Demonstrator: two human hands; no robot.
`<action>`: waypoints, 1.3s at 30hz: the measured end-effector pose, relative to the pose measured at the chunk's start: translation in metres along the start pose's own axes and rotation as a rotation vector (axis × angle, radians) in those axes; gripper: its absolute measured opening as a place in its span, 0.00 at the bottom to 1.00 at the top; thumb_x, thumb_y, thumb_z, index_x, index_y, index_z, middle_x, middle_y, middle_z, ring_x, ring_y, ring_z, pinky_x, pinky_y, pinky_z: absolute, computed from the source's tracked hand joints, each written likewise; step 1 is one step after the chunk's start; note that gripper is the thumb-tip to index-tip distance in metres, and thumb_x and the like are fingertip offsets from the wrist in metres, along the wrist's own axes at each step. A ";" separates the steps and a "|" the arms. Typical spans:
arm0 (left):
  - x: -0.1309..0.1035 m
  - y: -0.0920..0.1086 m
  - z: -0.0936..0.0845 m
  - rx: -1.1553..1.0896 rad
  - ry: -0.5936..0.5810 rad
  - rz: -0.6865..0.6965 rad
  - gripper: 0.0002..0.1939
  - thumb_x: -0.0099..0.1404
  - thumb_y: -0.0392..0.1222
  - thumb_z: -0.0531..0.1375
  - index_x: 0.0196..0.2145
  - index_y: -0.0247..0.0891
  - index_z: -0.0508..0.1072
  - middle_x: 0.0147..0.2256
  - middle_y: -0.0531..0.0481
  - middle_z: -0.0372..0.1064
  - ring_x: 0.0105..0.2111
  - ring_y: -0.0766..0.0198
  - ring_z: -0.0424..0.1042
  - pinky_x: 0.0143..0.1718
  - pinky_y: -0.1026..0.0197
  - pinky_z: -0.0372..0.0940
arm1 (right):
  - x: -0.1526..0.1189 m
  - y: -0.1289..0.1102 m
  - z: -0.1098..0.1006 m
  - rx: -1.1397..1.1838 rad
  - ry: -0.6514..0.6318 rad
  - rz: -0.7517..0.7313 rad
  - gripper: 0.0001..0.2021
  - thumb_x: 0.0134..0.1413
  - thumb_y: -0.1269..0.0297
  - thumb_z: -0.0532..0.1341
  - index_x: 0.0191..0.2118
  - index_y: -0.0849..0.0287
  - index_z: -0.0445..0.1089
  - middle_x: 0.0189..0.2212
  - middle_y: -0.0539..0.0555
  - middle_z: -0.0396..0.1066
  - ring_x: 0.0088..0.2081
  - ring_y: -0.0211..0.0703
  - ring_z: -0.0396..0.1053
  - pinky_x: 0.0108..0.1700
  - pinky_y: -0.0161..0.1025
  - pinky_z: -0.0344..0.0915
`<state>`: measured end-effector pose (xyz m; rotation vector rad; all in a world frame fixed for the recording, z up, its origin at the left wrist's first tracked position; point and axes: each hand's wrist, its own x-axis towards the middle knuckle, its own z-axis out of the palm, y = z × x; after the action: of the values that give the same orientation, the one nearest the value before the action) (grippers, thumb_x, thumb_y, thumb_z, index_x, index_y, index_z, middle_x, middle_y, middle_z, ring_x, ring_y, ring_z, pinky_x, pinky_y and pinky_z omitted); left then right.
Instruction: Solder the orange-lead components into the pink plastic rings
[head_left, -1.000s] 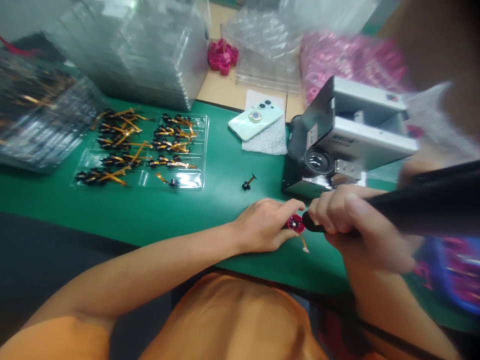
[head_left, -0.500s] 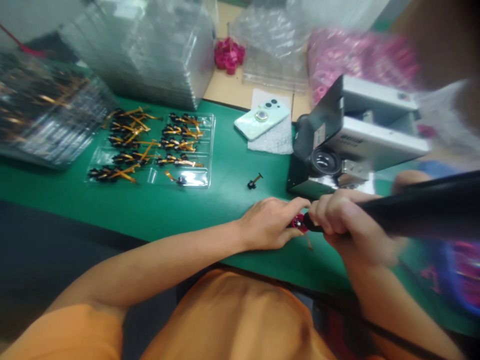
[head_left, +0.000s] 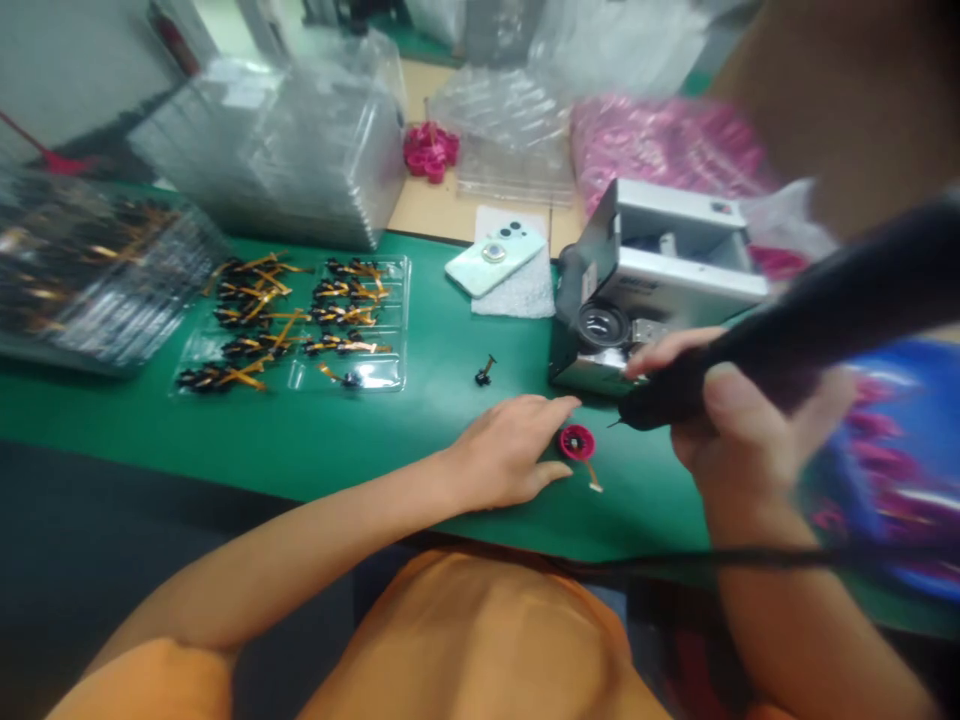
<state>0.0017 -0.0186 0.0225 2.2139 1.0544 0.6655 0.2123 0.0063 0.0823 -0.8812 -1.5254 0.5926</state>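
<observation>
My right hand grips a black electric screwdriver, its thin bit pointing left above the table. Below and left of that tip lies a round pink housing with a dark part inside and an orange ribbon cable trailing off it. My left hand rests on the green table with thumb and fingers apart beside the housing. Whether a fingertip touches its edge I cannot tell. A small black camera module with a short ribbon lies farther back.
A clear tray holds several ribbon modules; stacked trays stand left of it. A phone lies on bubble wrap. Beside my right hand are a silver-black machine and a blue bin of pink parts. A cord crosses my right forearm.
The screwdriver has lifted off the pink housing and moved up and right with my right hand. My left fingers have opened from around the housing, which now shows fully.
</observation>
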 end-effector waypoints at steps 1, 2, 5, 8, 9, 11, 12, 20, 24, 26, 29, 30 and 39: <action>-0.008 0.000 -0.011 0.048 0.014 0.004 0.28 0.69 0.46 0.74 0.62 0.39 0.74 0.60 0.41 0.80 0.61 0.47 0.79 0.65 0.48 0.73 | -0.007 0.001 -0.008 -0.043 0.064 -0.008 0.15 0.62 0.46 0.73 0.44 0.49 0.76 0.39 0.54 0.77 0.40 0.54 0.79 0.42 0.53 0.79; -0.016 -0.002 -0.025 0.095 0.052 -0.032 0.19 0.72 0.46 0.71 0.57 0.40 0.78 0.55 0.43 0.83 0.56 0.49 0.82 0.61 0.50 0.74 | -0.018 0.002 -0.016 -0.117 0.115 0.004 0.16 0.61 0.49 0.75 0.49 0.47 0.76 0.44 0.56 0.77 0.46 0.57 0.79 0.47 0.55 0.80; -0.027 -0.018 -0.065 0.284 0.217 -0.230 0.10 0.75 0.47 0.65 0.47 0.39 0.82 0.45 0.45 0.85 0.44 0.51 0.84 0.51 0.52 0.77 | -0.061 0.007 -0.028 -0.465 0.072 0.143 0.18 0.63 0.52 0.72 0.54 0.47 0.74 0.50 0.59 0.76 0.50 0.62 0.77 0.50 0.61 0.78; -0.014 -0.039 -0.086 0.344 0.206 -0.275 0.24 0.71 0.50 0.67 0.60 0.38 0.77 0.56 0.40 0.81 0.40 0.54 0.82 0.51 0.52 0.76 | -0.098 0.014 -0.012 -0.629 -0.196 0.156 0.23 0.62 0.49 0.73 0.56 0.52 0.71 0.49 0.63 0.78 0.48 0.67 0.79 0.50 0.66 0.79; -0.007 -0.044 -0.088 0.327 0.155 -0.259 0.24 0.71 0.51 0.66 0.60 0.38 0.78 0.56 0.41 0.81 0.39 0.55 0.82 0.51 0.52 0.76 | -0.104 0.017 -0.004 -0.628 -0.276 0.121 0.19 0.65 0.52 0.72 0.55 0.52 0.71 0.49 0.63 0.79 0.48 0.67 0.80 0.49 0.66 0.79; 0.007 -0.049 -0.085 0.292 0.058 -0.222 0.17 0.72 0.51 0.62 0.52 0.40 0.82 0.49 0.43 0.84 0.40 0.54 0.82 0.50 0.54 0.75 | -0.103 0.021 0.004 -0.602 -0.360 0.036 0.07 0.70 0.58 0.67 0.49 0.50 0.72 0.48 0.60 0.82 0.48 0.63 0.81 0.49 0.60 0.81; 0.011 -0.050 -0.082 0.286 0.028 -0.208 0.15 0.73 0.50 0.60 0.47 0.41 0.83 0.45 0.45 0.85 0.41 0.52 0.82 0.49 0.54 0.75 | -0.098 0.022 0.000 -0.595 -0.364 0.008 0.02 0.72 0.61 0.65 0.46 0.49 0.73 0.48 0.58 0.83 0.48 0.59 0.82 0.50 0.56 0.81; -0.006 -0.048 -0.069 0.270 0.020 -0.177 0.14 0.73 0.52 0.57 0.38 0.44 0.79 0.39 0.48 0.84 0.39 0.50 0.83 0.43 0.54 0.75 | -0.034 0.049 -0.209 -1.062 0.166 0.133 0.14 0.65 0.54 0.72 0.44 0.60 0.77 0.43 0.71 0.81 0.46 0.70 0.79 0.51 0.62 0.71; -0.006 -0.049 -0.068 0.264 0.016 -0.198 0.14 0.73 0.53 0.58 0.38 0.44 0.79 0.39 0.48 0.85 0.39 0.50 0.84 0.43 0.53 0.75 | -0.009 0.079 -0.247 -1.353 -0.157 0.050 0.17 0.66 0.56 0.71 0.53 0.63 0.78 0.63 0.76 0.74 0.61 0.75 0.72 0.60 0.65 0.61; -0.005 -0.049 -0.067 0.257 0.022 -0.201 0.14 0.72 0.53 0.58 0.37 0.45 0.79 0.38 0.49 0.85 0.39 0.51 0.84 0.42 0.54 0.75 | 0.001 0.094 -0.239 -1.306 -0.377 0.010 0.06 0.64 0.65 0.69 0.46 0.57 0.79 0.60 0.66 0.79 0.58 0.65 0.74 0.60 0.61 0.59; -0.006 -0.051 -0.067 0.254 0.050 -0.196 0.13 0.73 0.53 0.58 0.37 0.45 0.79 0.38 0.50 0.85 0.37 0.51 0.85 0.41 0.54 0.76 | 0.016 0.109 -0.230 -1.230 -0.520 -0.006 0.07 0.59 0.73 0.66 0.31 0.55 0.75 0.42 0.58 0.84 0.44 0.54 0.76 0.53 0.53 0.63; -0.008 -0.052 -0.067 0.254 0.060 -0.193 0.13 0.73 0.52 0.59 0.37 0.46 0.79 0.38 0.50 0.85 0.37 0.51 0.85 0.41 0.54 0.76 | 0.020 0.111 -0.231 -1.208 -0.538 -0.013 0.09 0.58 0.74 0.65 0.28 0.55 0.73 0.37 0.58 0.84 0.40 0.52 0.75 0.50 0.51 0.63; -0.019 -0.024 -0.045 0.135 0.279 -0.065 0.06 0.73 0.44 0.64 0.39 0.45 0.82 0.38 0.52 0.86 0.37 0.55 0.85 0.42 0.55 0.80 | -0.017 0.041 -0.139 -0.822 -0.464 -0.138 0.03 0.66 0.64 0.66 0.40 0.54 0.79 0.40 0.55 0.85 0.38 0.49 0.82 0.44 0.45 0.78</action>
<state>-0.0503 -0.0084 0.0340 2.2333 1.3391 0.9181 0.3561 -0.0004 0.0612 -1.2877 -2.2959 0.0324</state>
